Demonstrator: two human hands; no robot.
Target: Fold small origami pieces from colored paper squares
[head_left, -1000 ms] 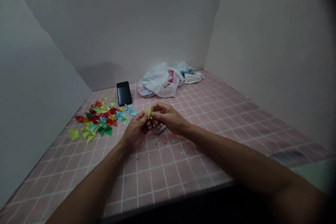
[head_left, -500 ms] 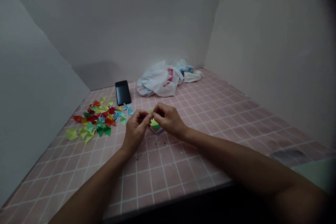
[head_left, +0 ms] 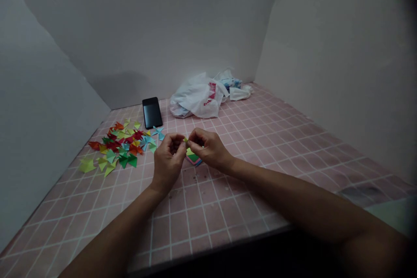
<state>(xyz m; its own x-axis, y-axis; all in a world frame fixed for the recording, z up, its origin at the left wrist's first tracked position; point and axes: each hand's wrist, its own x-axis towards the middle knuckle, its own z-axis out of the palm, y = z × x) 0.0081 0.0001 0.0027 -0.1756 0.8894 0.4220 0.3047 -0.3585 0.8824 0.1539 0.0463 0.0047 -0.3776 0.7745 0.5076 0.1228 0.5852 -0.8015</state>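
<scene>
My left hand [head_left: 170, 156] and my right hand [head_left: 209, 147] meet in the middle, thumbs and forefingers pinching a small piece of folded yellow paper [head_left: 186, 140]. Most of that paper is hidden by the fingertips. Beneath the hands, partly covered by them, lies a stack of coloured paper squares [head_left: 193, 157], with yellow and green on top and pink and blue edges below. To the left of my left hand, many small folded paper cranes [head_left: 120, 143] in red, orange, yellow, green and blue are spread in a loose pile.
A black phone [head_left: 152, 113] lies behind the folded papers. White plastic bags [head_left: 198, 97] sit crumpled against the back wall, with a blue-and-white packet [head_left: 230, 81] beside them. A pink checked cloth [head_left: 267, 143] covers the table, and pale walls enclose three sides.
The fingertips have shifted slightly around the yellow paper, and less of it shows now. My left hand has moved a little to the left. Everything on the table stays in place.
</scene>
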